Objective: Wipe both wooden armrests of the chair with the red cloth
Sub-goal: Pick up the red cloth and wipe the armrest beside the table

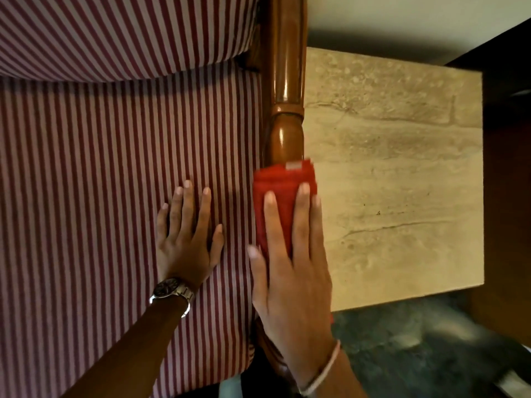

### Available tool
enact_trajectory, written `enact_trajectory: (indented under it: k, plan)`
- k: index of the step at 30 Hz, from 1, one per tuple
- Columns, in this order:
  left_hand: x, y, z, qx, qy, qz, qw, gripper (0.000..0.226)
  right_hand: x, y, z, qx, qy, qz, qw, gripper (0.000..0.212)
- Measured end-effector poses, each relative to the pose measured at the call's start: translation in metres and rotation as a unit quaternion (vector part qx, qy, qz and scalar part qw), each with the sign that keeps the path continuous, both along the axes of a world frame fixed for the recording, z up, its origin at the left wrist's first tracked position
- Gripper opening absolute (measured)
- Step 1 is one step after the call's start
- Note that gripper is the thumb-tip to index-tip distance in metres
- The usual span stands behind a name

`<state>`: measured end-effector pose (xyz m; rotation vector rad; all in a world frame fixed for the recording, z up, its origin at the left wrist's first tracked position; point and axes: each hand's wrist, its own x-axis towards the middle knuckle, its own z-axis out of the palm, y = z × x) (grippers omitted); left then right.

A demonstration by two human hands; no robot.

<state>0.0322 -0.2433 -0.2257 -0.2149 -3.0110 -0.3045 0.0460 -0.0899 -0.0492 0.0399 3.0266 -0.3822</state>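
A glossy brown wooden armrest (287, 81) runs from the top of the view down toward me along the right side of the chair. The folded red cloth (280, 182) is draped over its near part. My right hand (290, 268) lies flat on the cloth, fingers spread, pressing it onto the wood. My left hand (186, 237), with a wristwatch, rests palm down and open on the striped seat cushion (115, 182) just left of the armrest. The other armrest is out of view.
A beige stone-topped side table (402, 168) stands close against the right of the armrest. A dark piece of furniture (508, 139) borders it on the far right. Dark green carpet (416, 354) lies below. The striped back cushion (115, 30) fills the top left.
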Motion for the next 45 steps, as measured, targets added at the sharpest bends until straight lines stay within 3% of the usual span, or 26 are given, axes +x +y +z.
enact_trajectory:
  k: [2, 7, 9, 16, 25, 32, 34, 37, 40, 45]
  plan:
    - [0.0, 0.0, 0.001, -0.004, -0.001, -0.001, 1.0, 0.071, -0.007, 0.003, -0.006, -0.001, 0.001, -0.011, 1.0, 0.063]
    - [0.0, 0.0, 0.005, -0.024, -0.011, -0.004, 1.0, 0.068, -0.156, 0.0, -0.01, -0.052, 0.079, -0.04, 0.995, 0.062]
    - [-0.002, 0.0, 0.006, -0.023, -0.015, 0.001, 1.0, 0.067, -0.18, 0.0, -0.012, -0.045, 0.095, -0.043, 0.994, 0.06]
    - [0.001, -0.001, 0.01, -0.02, -0.019, -0.001, 1.0, 0.068, 0.011, 0.001, -0.004, -0.01, 0.001, -0.005, 1.0, 0.064]
    - [0.0, 0.0, 0.004, -0.023, -0.017, -0.001, 1.0, 0.069, -0.182, 0.0, -0.008, 0.001, 0.082, -0.025, 0.996, 0.061]
    - [0.001, -0.001, 0.005, -0.027, -0.016, 0.005, 0.999, 0.07, -0.005, 0.0, -0.004, -0.006, 0.02, 0.008, 1.0, 0.065]
    - [0.001, 0.0, 0.005, -0.023, -0.022, 0.006, 0.999, 0.069, -0.033, 0.004, -0.007, -0.018, 0.022, -0.003, 1.0, 0.066]
    - [0.001, -0.001, 0.006, -0.021, -0.03, 0.008, 0.999, 0.068, -0.141, 0.0, -0.008, -0.027, 0.068, 0.006, 0.997, 0.065]
    - [0.001, -0.001, 0.008, -0.023, -0.032, 0.005, 0.999, 0.067, -0.204, 0.0, -0.003, 0.022, 0.085, -0.012, 0.996, 0.063]
    - [0.001, 0.0, 0.009, -0.019, -0.034, 0.004, 0.999, 0.068, -0.082, 0.005, -0.004, -0.015, 0.061, 0.021, 0.998, 0.063]
